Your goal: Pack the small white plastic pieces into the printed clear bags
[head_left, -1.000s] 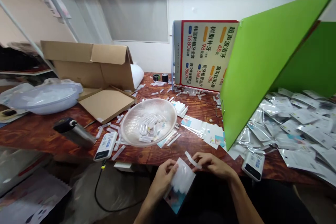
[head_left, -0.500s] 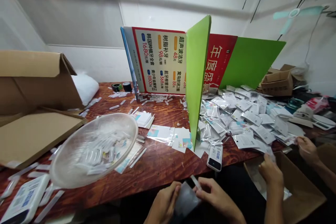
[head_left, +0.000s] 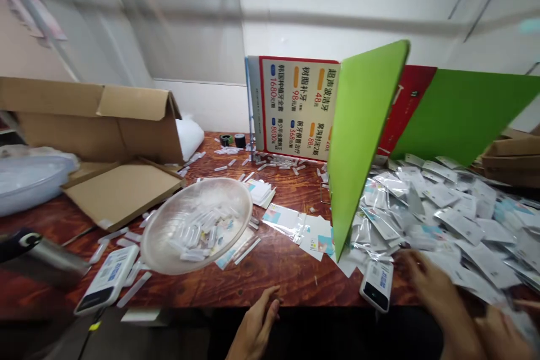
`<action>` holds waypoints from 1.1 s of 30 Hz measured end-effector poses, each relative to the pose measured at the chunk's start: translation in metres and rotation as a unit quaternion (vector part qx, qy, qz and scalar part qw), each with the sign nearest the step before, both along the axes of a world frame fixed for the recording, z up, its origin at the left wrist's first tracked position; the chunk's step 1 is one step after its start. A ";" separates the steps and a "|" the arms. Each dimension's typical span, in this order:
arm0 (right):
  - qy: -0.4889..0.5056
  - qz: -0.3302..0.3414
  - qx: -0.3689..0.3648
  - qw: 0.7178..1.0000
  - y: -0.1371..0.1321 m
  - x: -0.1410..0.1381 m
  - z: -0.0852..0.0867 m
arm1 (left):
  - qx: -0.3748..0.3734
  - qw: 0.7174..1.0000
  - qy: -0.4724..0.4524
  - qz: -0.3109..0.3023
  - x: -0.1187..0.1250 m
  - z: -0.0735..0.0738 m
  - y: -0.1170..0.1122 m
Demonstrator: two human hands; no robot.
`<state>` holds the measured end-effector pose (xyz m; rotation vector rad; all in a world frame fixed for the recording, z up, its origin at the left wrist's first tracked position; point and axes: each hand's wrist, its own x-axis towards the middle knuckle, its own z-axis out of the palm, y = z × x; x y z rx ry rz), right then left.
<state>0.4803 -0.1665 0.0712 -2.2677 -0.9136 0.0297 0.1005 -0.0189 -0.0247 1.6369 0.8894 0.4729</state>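
My left hand [head_left: 258, 323] hovers open at the near edge of the wooden table [head_left: 278, 270], fingers stretched out and holding nothing. My right hand [head_left: 424, 281] reaches right over the edge of a heap of clear sealed packets [head_left: 447, 208]; motion smears its fingers, so I cannot see whether it holds anything. A white power bank [head_left: 377, 284] lies just left of that hand. Beyond my left hand, a clear plastic bowl [head_left: 236, 188] holds several small clear tubes.
An upright green board [head_left: 363, 135] and a printed price sign [head_left: 295, 107] divide the table. Open cardboard box [head_left: 97, 118], second power bank [head_left: 107, 278], steel flask [head_left: 42, 259] and pale basin [head_left: 25, 180] lie left. Another person's hand [head_left: 502, 334] shows bottom right.
Both hands held a clear packet and a strip together at the table edge. Now they are apart: the left is empty, the right has swung toward the packet heap. The camera panned.
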 end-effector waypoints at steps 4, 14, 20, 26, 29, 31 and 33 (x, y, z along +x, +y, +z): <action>0.137 0.368 -0.054 0.918 0.093 -0.097 -0.023 | -0.007 0.999 0.017 0.037 -0.012 -0.002 -0.005; -0.049 0.149 -0.197 0.968 0.286 -0.108 -0.100 | 0.027 0.996 -0.004 0.084 -0.041 0.003 0.000; 0.024 0.161 -0.186 0.969 0.292 -0.084 -0.097 | 0.035 0.996 0.007 0.086 -0.041 0.006 0.012; 0.042 0.171 -0.045 0.983 0.264 -0.089 -0.064 | 0.109 0.990 -0.002 0.084 -0.034 0.027 0.037; 0.054 0.269 0.074 0.959 0.236 -0.110 -0.020 | 0.231 0.967 -0.024 0.109 -0.038 0.051 0.041; 0.063 0.408 0.076 0.908 0.219 -0.136 0.013 | 0.305 0.943 -0.021 0.135 -0.045 0.069 0.041; 0.091 0.574 0.007 0.814 0.212 -0.171 0.040 | 0.322 0.933 0.003 0.162 -0.053 0.084 0.042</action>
